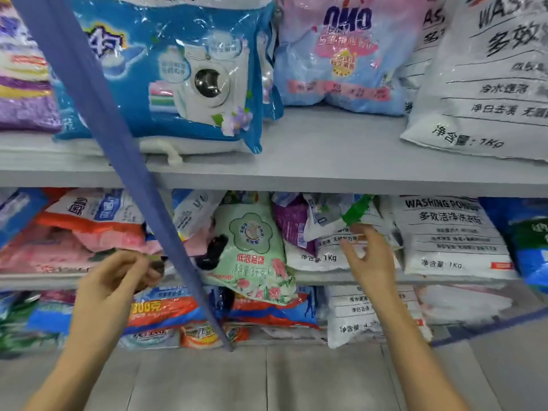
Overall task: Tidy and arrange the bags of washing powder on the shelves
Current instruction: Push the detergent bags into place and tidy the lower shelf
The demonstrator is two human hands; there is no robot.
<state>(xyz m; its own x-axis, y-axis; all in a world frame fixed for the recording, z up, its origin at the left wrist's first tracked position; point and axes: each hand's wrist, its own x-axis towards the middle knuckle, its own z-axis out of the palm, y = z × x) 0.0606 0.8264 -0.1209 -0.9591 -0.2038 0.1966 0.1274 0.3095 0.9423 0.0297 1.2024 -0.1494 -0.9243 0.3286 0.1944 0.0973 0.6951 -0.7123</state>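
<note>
Grey shelves (pixel 326 173) of washing-powder bags (pixel 252 250) above grey floor (pixel 267 381); right hand (pixel 370 259) splayed, left hand (pixel 118 280) unclear.

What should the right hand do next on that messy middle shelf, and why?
Probably close on the crumpled green-topped bag just above its fingertips and lift it out. The right hand is open right beneath it, and that bag lies crooked over the white 1Kg bag rather than standing in line.

One head-worn wide-angle view, facing forward and a bit down at the shelves (pixel 341 179), close enough that three tiers fill the frame. Floor (pixel 267 381) along the bottom edge; straight lines bend near the borders.
</note>
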